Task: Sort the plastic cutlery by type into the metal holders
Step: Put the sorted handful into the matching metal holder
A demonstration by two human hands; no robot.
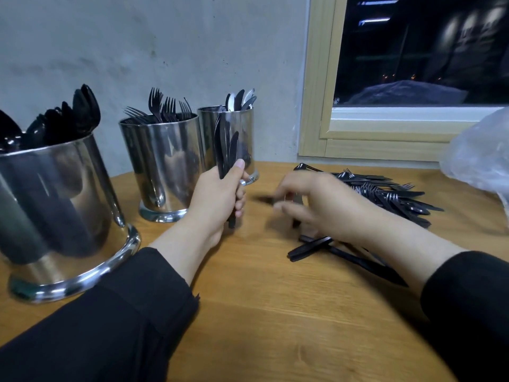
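Note:
Three metal holders stand along the wall: a large one with black spoons (pixel 55 205), a middle one with black forks (pixel 162 161), and a far one with knives (pixel 242 125). My left hand (pixel 217 199) grips a bundle of black plastic knives (pixel 225 147) upright in front of the knife holder. My right hand (pixel 316 205) is blurred by motion and pinches a dark piece of cutlery (pixel 264 199) just left of its fingertips; its type is unclear. A mixed pile of black cutlery (pixel 391 194) lies behind that hand. A few knives (pixel 311 248) lie under my right wrist.
The round wooden table (pixel 261 312) holds everything. A crumpled clear plastic bag (pixel 479 161) sits at the right edge. A wood-framed window (pixel 319 106) and grey wall close off the back.

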